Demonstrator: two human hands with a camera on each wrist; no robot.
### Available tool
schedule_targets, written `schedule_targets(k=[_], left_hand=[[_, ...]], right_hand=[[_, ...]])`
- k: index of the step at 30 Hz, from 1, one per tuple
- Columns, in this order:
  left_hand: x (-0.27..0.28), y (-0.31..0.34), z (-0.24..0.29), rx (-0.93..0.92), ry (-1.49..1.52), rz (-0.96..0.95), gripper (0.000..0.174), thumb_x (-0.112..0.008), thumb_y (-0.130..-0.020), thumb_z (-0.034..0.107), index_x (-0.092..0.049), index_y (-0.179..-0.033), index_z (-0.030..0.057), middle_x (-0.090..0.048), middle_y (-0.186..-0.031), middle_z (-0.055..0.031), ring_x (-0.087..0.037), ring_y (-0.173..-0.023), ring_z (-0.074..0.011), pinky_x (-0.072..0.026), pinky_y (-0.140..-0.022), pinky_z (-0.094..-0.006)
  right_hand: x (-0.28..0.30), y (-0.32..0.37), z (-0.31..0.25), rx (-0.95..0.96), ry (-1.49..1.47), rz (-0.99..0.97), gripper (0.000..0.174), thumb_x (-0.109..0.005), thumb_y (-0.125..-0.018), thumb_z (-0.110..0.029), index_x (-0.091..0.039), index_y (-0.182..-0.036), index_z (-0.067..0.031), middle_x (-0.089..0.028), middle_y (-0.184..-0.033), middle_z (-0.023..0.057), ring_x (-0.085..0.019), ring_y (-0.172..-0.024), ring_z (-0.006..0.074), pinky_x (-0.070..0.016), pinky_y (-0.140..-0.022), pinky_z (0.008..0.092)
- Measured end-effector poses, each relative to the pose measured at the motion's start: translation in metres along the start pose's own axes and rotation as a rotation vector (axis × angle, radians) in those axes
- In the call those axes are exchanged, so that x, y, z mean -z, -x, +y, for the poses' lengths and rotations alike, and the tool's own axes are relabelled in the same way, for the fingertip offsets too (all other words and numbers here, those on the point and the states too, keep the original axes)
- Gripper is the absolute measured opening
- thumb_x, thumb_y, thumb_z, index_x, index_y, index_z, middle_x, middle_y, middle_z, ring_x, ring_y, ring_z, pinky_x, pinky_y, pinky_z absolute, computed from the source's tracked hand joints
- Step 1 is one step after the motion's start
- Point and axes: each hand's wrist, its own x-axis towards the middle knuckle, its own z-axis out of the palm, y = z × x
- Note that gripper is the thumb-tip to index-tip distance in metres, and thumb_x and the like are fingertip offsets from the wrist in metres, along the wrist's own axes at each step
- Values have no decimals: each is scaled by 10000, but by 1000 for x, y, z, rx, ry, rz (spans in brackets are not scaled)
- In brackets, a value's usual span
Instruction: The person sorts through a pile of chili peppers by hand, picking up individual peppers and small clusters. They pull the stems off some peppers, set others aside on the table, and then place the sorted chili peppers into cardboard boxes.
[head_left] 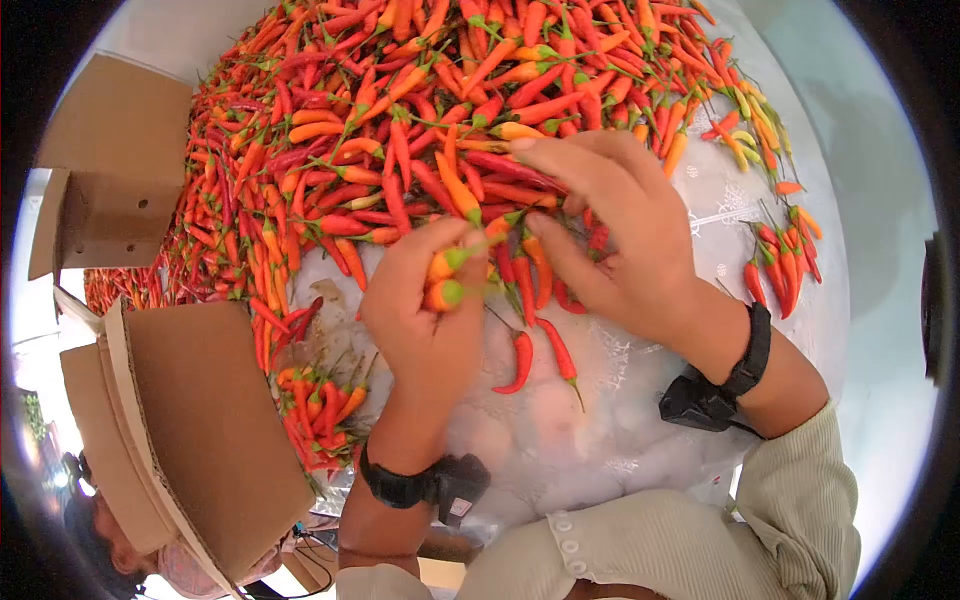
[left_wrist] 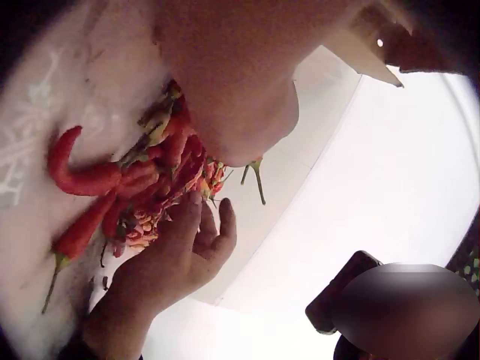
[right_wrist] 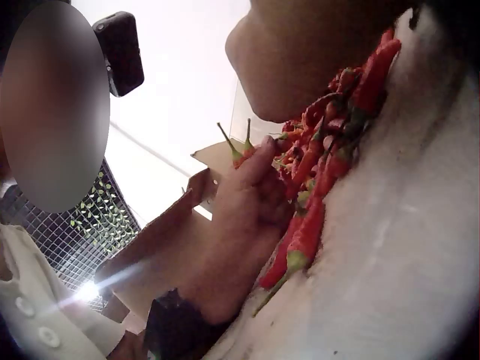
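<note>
My left hand (head_left: 425, 315) grips a few orange chili peppers (head_left: 443, 296) in its curled fingers, their green stem ends poking out. In the right wrist view, thin stems of held chilies (right_wrist: 238, 156) rise above that hand. Close beside it, my right hand (head_left: 635, 235) is over the near edge of the chili pile (head_left: 420, 100), thumb and forefinger spread apart. The left wrist view shows the right hand (left_wrist: 176, 259) with its fingers apart by the red chilies. Two loose red chilies (head_left: 560, 355) lie on the plastic-covered table just below the hands.
A small bunch of chilies (head_left: 325, 410) lies at the left, beside an open cardboard box (head_left: 210, 400). Another bunch (head_left: 783, 262) lies at the right, with yellowish chilies (head_left: 755, 125) above it. Another person (head_left: 115, 535) is at the lower left, behind the box.
</note>
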Motion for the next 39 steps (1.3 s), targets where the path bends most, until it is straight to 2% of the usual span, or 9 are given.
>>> schedule_targets(k=[9, 12, 18, 21, 24, 27, 31, 37, 39], left_hand=[[3, 20, 25, -208, 44, -10, 233, -743, -808, 149, -596, -927, 13, -578, -790, -69, -535, -664, -149, -437, -606, -263], [-8, 16, 30, 4, 331, 53, 287, -761, -797, 165, -577, -952, 8, -570, -839, -68, -526, -703, -137, -438, -635, -258], [0, 18, 19, -67, 120, -44, 167, -603, -926, 170, -534, -994, 34, -515, -863, -13, -481, -765, -82, -409, -684, -211], [6, 20, 7, 96, 109, -53, 163, -544, -961, 199, -515, -959, 39, -520, -806, -2, -478, -700, -60, -382, -600, -189], [-1, 18, 16, 214, 376, -20, 178, -508, -979, 229, -487, -955, 54, -524, -770, 5, -462, -610, -43, -354, -522, -180], [-11, 17, 30, 272, 536, -22, 155, -510, -977, 215, -469, -992, 67, -525, -742, 1, -446, -546, -47, -359, -484, -181], [-7, 18, 24, 221, 432, -33, 145, -517, -975, 205, -461, -1004, 74, -512, -693, -2, -422, -503, -41, -328, -437, -175], [-2, 18, 11, 231, 375, -4, 164, -520, -976, 227, -465, -991, 74, -525, -734, -10, -423, -508, -46, -338, -433, -184], [0, 16, 18, 281, 521, -42, 174, -512, -980, 237, -467, -990, 69, -539, -783, -20, -444, -529, -54, -366, -445, -189]], right_hand=[[-5, 9, 7, 225, -73, -175, 229, -692, -729, -131, -597, -931, -80, -562, -862, 74, -598, -795, 265, -502, -646, 374], [4, 9, 5, 227, -105, -255, 289, -731, -710, -87, -610, -969, -42, -605, -887, 108, -618, -739, 284, -510, -610, 368], [5, 9, 9, 316, -46, -242, 291, -732, -714, -92, -618, -979, -52, -612, -812, 91, -608, -678, 275, -491, -585, 348], [7, 2, 12, 265, 73, 7, 288, -740, -742, -106, -624, -1001, -53, -609, -844, 72, -600, -699, 214, -472, -616, 300], [6, -2, 14, -84, 102, 201, 283, -729, -790, -117, -631, -1048, -53, -593, -870, 44, -571, -748, 148, -448, -666, 267], [3, -3, 28, -193, 71, 170, 271, -699, -836, -122, -631, -1091, -58, -575, -882, 28, -543, -793, 117, -436, -690, 259], [2, -2, 35, -143, 93, 100, 214, -673, -813, -129, -638, -1016, -71, -585, -795, 93, -563, -781, 246, -432, -714, 356], [5, -5, 21, -92, -57, 292, 86, -604, -869, -106, -601, -925, -41, -572, -776, 90, -549, -717, 258, -434, -668, 349], [11, 1, 12, -106, -142, 172, 97, -559, -914, -98, -577, -963, -16, -579, -826, 96, -554, -736, 208, -437, -677, 301]])
